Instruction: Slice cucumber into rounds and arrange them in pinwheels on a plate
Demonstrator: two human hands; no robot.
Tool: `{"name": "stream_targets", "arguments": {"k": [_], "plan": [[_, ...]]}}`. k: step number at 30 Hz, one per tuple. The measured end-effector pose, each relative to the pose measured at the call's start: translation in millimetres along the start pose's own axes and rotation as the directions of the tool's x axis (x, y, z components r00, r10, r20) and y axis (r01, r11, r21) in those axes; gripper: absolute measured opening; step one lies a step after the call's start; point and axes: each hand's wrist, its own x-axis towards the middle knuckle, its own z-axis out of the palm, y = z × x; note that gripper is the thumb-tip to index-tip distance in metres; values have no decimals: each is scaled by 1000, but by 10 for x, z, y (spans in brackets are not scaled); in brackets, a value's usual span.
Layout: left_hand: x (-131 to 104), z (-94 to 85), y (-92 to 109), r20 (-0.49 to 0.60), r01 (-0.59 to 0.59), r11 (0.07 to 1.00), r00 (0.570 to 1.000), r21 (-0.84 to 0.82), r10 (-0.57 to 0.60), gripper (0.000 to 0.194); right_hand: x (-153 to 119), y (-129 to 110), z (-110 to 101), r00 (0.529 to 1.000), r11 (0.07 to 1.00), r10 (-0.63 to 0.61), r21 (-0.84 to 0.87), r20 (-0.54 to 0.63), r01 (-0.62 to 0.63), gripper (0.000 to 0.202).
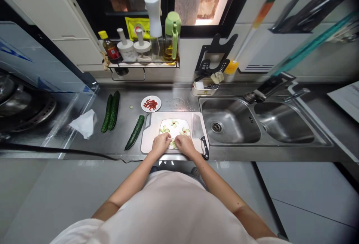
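A white plate [179,129] lies on the pale cutting board [147,144] at the counter's front edge, with small rosettes of cucumber slices [174,123] arranged on it. My left hand [160,144] and my right hand [184,145] rest side by side over the plate's near edge, fingertips pinching and touching a cluster of cucumber slices [173,144] between them. A cleaver [198,127] lies flat on the board just right of my right hand, its black handle pointing toward me.
Whole cucumbers lie left of the board: one [135,132] close by, two [111,110] farther left. A small dish of red chilli [151,104] sits behind the board. Crumpled tissue [84,123], stove at far left, double sink [232,122] at right, bottle rack [144,64] at the wall.
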Motion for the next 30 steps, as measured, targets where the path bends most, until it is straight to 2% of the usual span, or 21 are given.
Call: {"name": "stream_targets", "arguments": {"k": [15, 30], "plan": [[43, 150, 64, 68, 37, 991, 997, 125, -46, 14, 9, -16, 60, 1000, 997, -20, -80, 21, 22, 19], [38, 137, 97, 63, 52, 990, 996, 129, -61, 14, 15, -5, 25, 999, 997, -41, -63, 35, 44, 19]]}}
